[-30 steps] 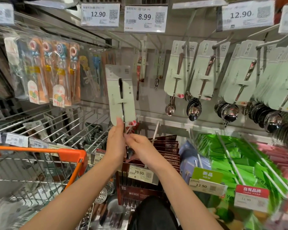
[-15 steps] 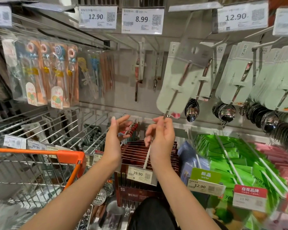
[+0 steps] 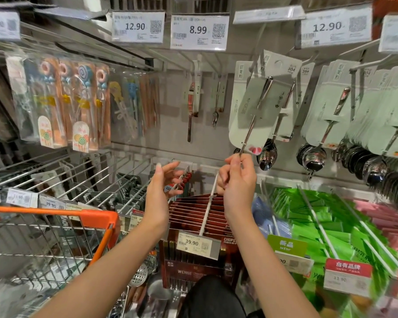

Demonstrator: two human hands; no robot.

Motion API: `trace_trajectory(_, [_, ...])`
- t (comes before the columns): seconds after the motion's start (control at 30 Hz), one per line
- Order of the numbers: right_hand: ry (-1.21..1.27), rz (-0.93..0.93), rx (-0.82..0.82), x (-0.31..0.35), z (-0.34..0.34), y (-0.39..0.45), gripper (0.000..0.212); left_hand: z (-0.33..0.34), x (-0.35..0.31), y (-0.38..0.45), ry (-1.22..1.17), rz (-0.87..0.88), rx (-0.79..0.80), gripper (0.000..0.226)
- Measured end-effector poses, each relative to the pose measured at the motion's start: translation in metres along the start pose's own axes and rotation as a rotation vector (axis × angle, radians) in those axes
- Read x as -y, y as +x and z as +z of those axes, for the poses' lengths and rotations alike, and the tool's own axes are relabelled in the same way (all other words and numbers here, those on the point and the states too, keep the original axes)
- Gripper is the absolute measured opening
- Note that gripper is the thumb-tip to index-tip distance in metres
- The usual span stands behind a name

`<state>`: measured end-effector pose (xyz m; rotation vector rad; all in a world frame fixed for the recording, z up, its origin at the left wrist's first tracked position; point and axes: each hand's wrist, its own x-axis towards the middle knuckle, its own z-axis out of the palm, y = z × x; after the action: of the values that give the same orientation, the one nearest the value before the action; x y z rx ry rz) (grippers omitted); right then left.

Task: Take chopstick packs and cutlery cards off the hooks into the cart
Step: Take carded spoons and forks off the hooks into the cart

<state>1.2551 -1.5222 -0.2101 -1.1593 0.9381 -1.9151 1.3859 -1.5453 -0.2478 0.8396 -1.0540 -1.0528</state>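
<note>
Cart, orange-rimmed wire basket: at 8 o'clock, nearest you, a slotted ladle just beside its corner.

Left hand: at centre, fingers loosely spread, holding nothing, hovering over the hook rows.

Right hand: at 1 o'clock from the left, fingertips pinched on the lower end of a utensil fixed to a pale green cutlery card. The card tilts out from the row, and its hanging hole seems free of the hook.

Chopstick packs, dark red: on the hook between your wrists, behind a 39.90 tag.

Spoon cards: at 2 o'clock, farther back, hanging in rows.

Step in hand, by my judgement: one card taken off, not yet in the cart. Your next move calls for swinging it down toward 8 o'clock and letting go over the basket.
</note>
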Motion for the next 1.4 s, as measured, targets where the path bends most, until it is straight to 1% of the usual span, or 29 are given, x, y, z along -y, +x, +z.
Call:
trace_trajectory(0.13, [0.095, -0.005, 0.020, 0.006, 0.003, -0.003, 0.026, 0.000, -0.001, 0.001, 0.000, -0.002, -0.009, 0.049])
trace_trajectory(0.3, [0.093, -0.048, 0.024, 0.007, 0.001, -0.005, 0.026, 0.001, 0.000, 0.000, -0.007, -0.008, -0.017, 0.045])
trace_trajectory(0.4, [0.051, -0.061, 0.044, 0.008, 0.001, -0.005, 0.025, 0.001, 0.000, 0.000, -0.008, -0.008, -0.013, 0.043])
trace_trajectory(0.53, [-0.104, -0.024, 0.105, 0.009, 0.002, -0.002, 0.026, 0.001, 0.000, -0.001, -0.020, -0.007, -0.014, 0.042])
trace_trajectory(0.6, [-0.092, 0.021, 0.094, 0.007, 0.003, 0.000, 0.026, 0.001, 0.000, -0.001, -0.024, -0.005, -0.017, 0.042])
trace_trajectory(0.63, [-0.090, 0.016, 0.069, 0.005, 0.003, 0.000, 0.026, 0.001, 0.000, -0.001, -0.027, -0.003, -0.019, 0.042])
trace_trajectory(0.73, [-0.147, -0.120, 0.028, -0.003, 0.004, -0.002, 0.029, 0.001, 0.000, -0.001, -0.026, 0.004, -0.021, 0.042])
trace_trajectory(0.8, [-0.112, -0.181, 0.016, -0.003, 0.007, -0.005, 0.027, 0.000, 0.000, -0.001, -0.029, 0.004, -0.023, 0.041])
trace_trajectory(0.93, [0.005, -0.099, -0.029, 0.003, 0.010, -0.005, 0.028, 0.001, -0.002, -0.001, -0.040, 0.001, -0.030, 0.040])
trace_trajectory(1.07, [0.048, -0.071, -0.007, 0.007, 0.007, -0.006, 0.027, 0.001, -0.004, -0.001, -0.040, 0.001, -0.036, 0.039])
trace_trajectory(1.17, [0.067, -0.068, 0.004, 0.004, 0.005, -0.007, 0.028, 0.001, -0.004, -0.002, -0.043, -0.009, -0.041, 0.041])
trace_trajectory(1.3, [0.090, -0.019, -0.034, -0.001, 0.002, -0.007, 0.029, 0.004, -0.005, -0.004, -0.045, -0.021, -0.037, 0.038])
trace_trajectory(1.4, [0.034, -0.022, -0.018, 0.001, 0.003, -0.003, 0.029, 0.005, -0.006, -0.005, -0.041, -0.027, -0.032, 0.036])
